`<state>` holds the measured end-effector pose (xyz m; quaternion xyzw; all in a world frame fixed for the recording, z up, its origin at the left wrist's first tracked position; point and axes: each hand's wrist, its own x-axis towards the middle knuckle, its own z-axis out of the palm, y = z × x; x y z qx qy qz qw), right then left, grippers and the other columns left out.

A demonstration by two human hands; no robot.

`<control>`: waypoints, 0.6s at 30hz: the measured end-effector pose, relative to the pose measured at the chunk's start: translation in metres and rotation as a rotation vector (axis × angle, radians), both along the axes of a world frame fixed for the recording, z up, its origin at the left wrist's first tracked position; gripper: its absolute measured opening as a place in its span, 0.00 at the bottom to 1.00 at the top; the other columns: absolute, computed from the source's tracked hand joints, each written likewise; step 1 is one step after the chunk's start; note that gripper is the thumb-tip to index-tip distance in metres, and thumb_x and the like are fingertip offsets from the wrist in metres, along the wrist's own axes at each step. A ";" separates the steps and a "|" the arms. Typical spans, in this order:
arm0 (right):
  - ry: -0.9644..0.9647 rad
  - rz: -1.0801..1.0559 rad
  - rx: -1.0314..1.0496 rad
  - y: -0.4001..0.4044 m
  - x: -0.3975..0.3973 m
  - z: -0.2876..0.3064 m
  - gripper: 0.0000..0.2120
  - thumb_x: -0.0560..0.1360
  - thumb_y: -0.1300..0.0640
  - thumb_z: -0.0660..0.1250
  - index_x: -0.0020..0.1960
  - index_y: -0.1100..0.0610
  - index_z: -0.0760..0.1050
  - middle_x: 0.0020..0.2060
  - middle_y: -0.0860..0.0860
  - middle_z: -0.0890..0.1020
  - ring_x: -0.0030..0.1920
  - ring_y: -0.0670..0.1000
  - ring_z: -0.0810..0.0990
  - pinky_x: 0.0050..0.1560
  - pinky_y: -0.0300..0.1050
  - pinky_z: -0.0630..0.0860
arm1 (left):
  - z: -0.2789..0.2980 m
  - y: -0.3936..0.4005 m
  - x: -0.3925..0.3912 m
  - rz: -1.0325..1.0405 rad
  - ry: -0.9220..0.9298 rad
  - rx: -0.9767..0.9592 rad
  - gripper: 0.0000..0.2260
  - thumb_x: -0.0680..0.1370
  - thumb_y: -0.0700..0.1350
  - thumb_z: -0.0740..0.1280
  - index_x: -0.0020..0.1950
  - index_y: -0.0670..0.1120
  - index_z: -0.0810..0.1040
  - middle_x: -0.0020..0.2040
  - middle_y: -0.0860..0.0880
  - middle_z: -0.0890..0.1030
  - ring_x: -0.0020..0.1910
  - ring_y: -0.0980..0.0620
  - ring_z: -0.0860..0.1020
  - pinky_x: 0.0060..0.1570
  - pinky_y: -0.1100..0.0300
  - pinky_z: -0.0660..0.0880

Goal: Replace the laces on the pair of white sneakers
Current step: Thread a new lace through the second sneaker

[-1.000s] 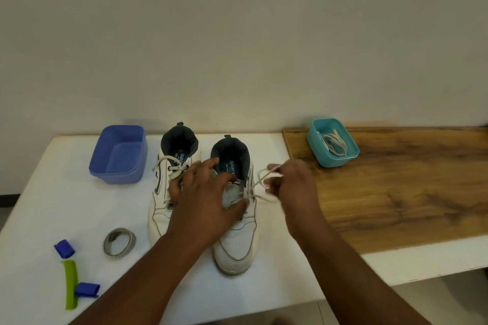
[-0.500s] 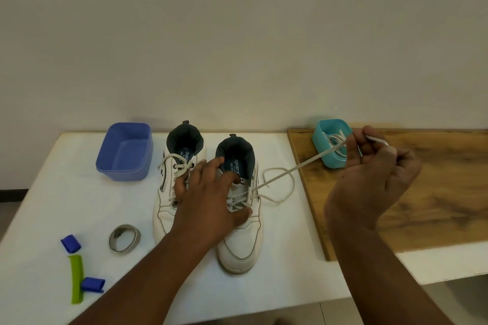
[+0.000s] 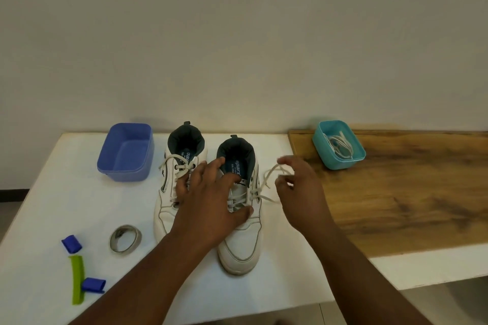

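Readable on the blue insole of the right sneaker (image 3: 239,208): "sparx" in white. Same brand on the insole of the left sneaker (image 3: 171,192), only "par" legible. Smaller print beneath both too blurred to read.

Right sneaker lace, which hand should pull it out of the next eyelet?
Right. The right hand already pinches the loose lace beside the right sneaker, while the left hand rests on that sneaker, steadying it.

Plain off-white wall (image 3: 237,34) behind a white table (image 3: 66,206) and adjoining wooden board (image 3: 409,206).
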<state>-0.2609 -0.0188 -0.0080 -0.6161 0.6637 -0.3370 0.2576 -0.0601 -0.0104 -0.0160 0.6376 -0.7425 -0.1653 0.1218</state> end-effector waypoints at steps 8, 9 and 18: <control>0.329 0.055 0.327 0.005 -0.003 -0.017 0.12 0.78 0.54 0.72 0.59 0.45 0.76 0.47 0.46 0.81 0.43 0.45 0.79 0.41 0.37 0.74 | 0.000 0.001 0.000 0.012 0.048 -0.003 0.28 0.70 0.70 0.67 0.68 0.64 0.70 0.81 0.57 0.53 0.79 0.49 0.51 0.76 0.42 0.48; 0.320 0.098 0.382 0.005 -0.002 -0.018 0.15 0.78 0.54 0.71 0.64 0.44 0.76 0.49 0.47 0.83 0.44 0.45 0.80 0.43 0.37 0.75 | 0.000 0.000 0.000 0.016 0.058 -0.003 0.28 0.70 0.69 0.68 0.68 0.64 0.70 0.81 0.57 0.53 0.79 0.49 0.51 0.76 0.43 0.48; 0.374 -0.130 0.342 -0.001 -0.016 -0.020 0.07 0.79 0.56 0.65 0.50 0.55 0.82 0.38 0.49 0.81 0.40 0.47 0.80 0.39 0.39 0.75 | 0.009 0.000 -0.002 0.127 0.166 -0.057 0.19 0.77 0.61 0.66 0.68 0.61 0.73 0.76 0.58 0.66 0.75 0.50 0.61 0.71 0.47 0.56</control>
